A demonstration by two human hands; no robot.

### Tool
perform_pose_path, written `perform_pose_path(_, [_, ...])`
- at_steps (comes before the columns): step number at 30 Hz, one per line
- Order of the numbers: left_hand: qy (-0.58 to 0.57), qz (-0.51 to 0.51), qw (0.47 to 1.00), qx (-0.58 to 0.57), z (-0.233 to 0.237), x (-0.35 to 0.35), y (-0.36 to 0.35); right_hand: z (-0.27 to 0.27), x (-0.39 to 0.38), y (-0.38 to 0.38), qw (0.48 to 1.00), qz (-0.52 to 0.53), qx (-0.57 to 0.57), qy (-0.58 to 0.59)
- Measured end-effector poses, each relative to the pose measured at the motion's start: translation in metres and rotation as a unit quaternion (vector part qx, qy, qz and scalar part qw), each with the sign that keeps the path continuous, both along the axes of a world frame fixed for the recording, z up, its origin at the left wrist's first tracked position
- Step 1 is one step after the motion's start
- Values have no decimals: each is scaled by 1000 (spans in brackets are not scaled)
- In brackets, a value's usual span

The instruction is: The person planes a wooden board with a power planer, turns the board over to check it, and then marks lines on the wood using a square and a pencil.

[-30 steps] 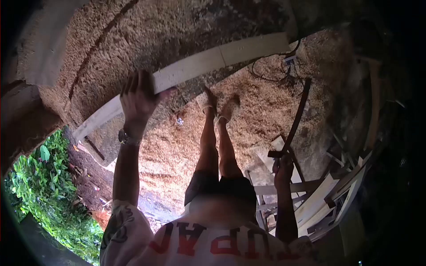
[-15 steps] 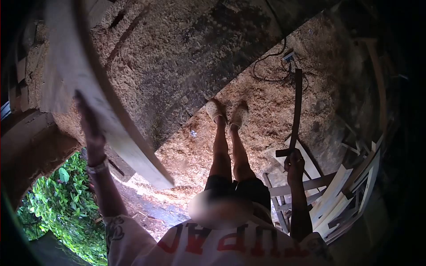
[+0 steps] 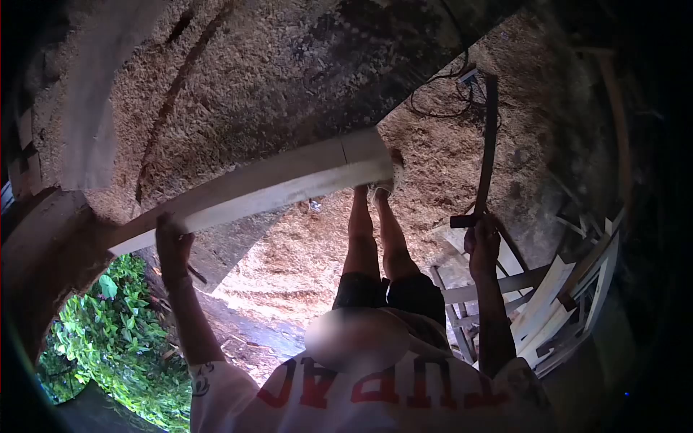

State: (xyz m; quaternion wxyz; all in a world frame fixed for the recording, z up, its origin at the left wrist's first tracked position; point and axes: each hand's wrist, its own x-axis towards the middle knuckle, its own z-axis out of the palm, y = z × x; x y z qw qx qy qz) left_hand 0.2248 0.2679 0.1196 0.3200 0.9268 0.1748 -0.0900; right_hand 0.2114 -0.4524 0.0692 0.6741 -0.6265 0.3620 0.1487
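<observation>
My left hand [image 3: 174, 250] is closed at the near edge of a long, pale, curved wooden beam [image 3: 271, 189], its fingertips partly hidden against the wood. This beam slants across from the left toward my feet, and its right end covers part of my shoes. In my right hand [image 3: 484, 247] is a dark L-shaped tool [image 3: 488, 144], gripped close to its corner. Its long arm points away from me, while the short arm sticks out to the left. Whether it is a square or a hammer I cannot make out.
Wood shavings [image 3: 281, 263] cover the ground. A dark, shavings-strewn sheet [image 3: 303, 94] lies ahead. Several pale offcuts [image 3: 541, 310] are heaped at the right, and a cable [image 3: 426, 108] curls ahead of my feet. Green plants [image 3: 115, 332] grow at the lower left.
The beam has swung from steep at the left to a flatter slant, its right end now before my feet. My left hand has moved slightly down and right; the right still grips the tool.
</observation>
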Motion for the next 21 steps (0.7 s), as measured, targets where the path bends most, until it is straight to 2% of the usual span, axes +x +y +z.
perform_pose_path(1, [20, 57, 998, -37, -19, -8, 0, 0, 5, 1, 1000, -11, 9, -11])
perform_pose_path(2, [36, 200, 966, -157, -41, -13, 2, -1, 8, 1, 1000, -5, 4, -11])
perform_pose_path(3, [33, 327, 909, -256, -62, -14, 7, 3, 15, 6, 1000, -8, -3, -22])
perform_pose_path(4, [29, 363, 887, -285, -67, -8, 1, 12, 25, 17, 999, -11, -11, -31])
perform_pose_path(7, [-23, 243, 946, -213, -60, 8, -32, 34, 43, 47, 999, -9, 8, -48])
perform_pose_path(9, [-11, 197, 971, -131, -59, 13, -36, 43, 54, 73, 998, 1, 21, -59])
perform_pose_path(10, [-4, 350, 898, -265, -46, 26, -50, 42, 57, 83, 997, -9, 44, -64])
perform_pose_path(11, [-34, 509, 778, -367, -34, 38, -64, 50, 63, 97, 997, -6, 59, -57])
perform_pose_path(12, [-51, 417, 876, -239, -43, 21, -68, 55, 66, 107, 996, -5, 77, -49])
perform_pose_path(13, [-96, 476, 873, -54, -41, 36, -92, 60, 67, 115, 995, -6, 95, -40])
perform_pose_path(14, [-113, 539, 824, 133, -38, 50, -116, 61, 67, 122, 994, -10, 100, -35])
perform_pose_path(15, [-196, 318, 869, 324, -51, 31, -115, 63, 68, 125, 995, -6, 97, -32])
perform_pose_path(17, [-222, 100, 939, 244, -22, 58, -174, 66, 68, 127, 996, 6, 88, -22])
perform_pose_path(18, [-181, -62, 943, 271, -11, 69, -179, 63, 65, 122, 997, 11, 81, -13])
perform_pose_path(19, [-137, -223, 920, 291, -4, 79, -183, 62, 65, 117, 997, 13, 70, -11])
perform_pose_path(21, [-130, -201, 964, 115, 3, 106, -197, 59, 66, 111, 999, 13, 51, -11])
